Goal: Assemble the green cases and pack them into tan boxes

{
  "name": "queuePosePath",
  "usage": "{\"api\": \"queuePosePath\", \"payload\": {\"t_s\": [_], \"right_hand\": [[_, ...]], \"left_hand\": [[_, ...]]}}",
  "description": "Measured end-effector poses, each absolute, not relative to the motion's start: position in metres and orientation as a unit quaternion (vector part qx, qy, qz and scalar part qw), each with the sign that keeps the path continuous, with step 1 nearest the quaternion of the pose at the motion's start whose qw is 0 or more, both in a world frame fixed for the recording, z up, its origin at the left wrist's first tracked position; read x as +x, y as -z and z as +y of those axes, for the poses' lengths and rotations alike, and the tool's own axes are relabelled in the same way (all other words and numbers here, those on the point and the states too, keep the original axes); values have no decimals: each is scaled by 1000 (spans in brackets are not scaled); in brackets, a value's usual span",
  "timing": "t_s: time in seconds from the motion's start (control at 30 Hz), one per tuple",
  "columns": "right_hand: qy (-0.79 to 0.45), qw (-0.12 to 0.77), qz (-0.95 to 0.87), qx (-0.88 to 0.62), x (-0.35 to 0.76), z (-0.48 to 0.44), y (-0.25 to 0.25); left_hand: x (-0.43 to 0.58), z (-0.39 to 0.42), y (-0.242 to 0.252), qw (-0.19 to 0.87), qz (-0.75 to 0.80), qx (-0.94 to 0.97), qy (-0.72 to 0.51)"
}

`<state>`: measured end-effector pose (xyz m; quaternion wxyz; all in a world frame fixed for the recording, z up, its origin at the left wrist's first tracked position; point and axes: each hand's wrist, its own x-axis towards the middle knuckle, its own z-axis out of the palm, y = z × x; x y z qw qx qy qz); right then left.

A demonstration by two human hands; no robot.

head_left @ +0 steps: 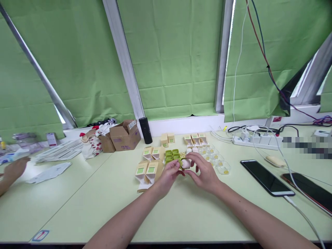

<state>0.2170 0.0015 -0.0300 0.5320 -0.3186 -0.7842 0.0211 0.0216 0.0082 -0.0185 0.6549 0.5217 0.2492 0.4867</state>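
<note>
Your half-curled left hand (168,175) and right hand (205,172) pinch a green-and-white piece (185,164) | just beside the green cups (169,157) | a slack pinch could drop it

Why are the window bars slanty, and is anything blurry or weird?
Head view: the grey metal window posts lean, probably wide-lens stretching; head view, top: light shows beside the green cloth curtains; head view, right: a blocky grey patch hides what's there; head view, middle: the small pale rounded thing being held shows little detail.
</note>
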Motion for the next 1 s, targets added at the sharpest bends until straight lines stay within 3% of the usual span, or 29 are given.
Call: {"api": "queuePosePath", "payload": {"t_s": [0.13,0.37,1.0], "right_hand": [[37,511,-806,-297,216,3,33],[37,512,-803,-302,217,8,38],[188,482,-801,-302,214,4,32]], "left_hand": [[23,6,19,667,238,535,-461],[25,13,24,568,300,596,-482],[36,3,33,494,299,614,-538]]}}
